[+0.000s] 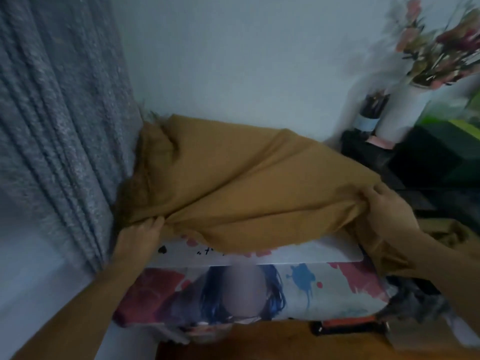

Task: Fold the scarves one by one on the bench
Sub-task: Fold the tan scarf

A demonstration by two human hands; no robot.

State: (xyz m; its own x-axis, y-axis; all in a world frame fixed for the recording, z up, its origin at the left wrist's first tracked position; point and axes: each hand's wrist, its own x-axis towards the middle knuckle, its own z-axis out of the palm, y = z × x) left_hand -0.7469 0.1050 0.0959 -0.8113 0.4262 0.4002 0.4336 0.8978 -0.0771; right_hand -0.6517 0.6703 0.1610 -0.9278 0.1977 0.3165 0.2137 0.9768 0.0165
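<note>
A mustard-yellow scarf (241, 183) lies spread and rumpled over the top of the bench (311, 252), a white box with colourful painted sides. My left hand (141, 233) pinches the scarf's near-left edge at the bench's left end. My right hand (384, 203) grips a bunched fold of the scarf at the right end. The cloth stretches between both hands, its far part bunched against the wall. More mustard cloth (449, 236) hangs over my right forearm.
A grey curtain (57, 126) hangs at the left, touching the scarf. A white vase of pink flowers (405, 107) and a dark bottle (370, 113) stand on dark furniture (428, 157) at the right. A wooden floor (259, 344) lies below.
</note>
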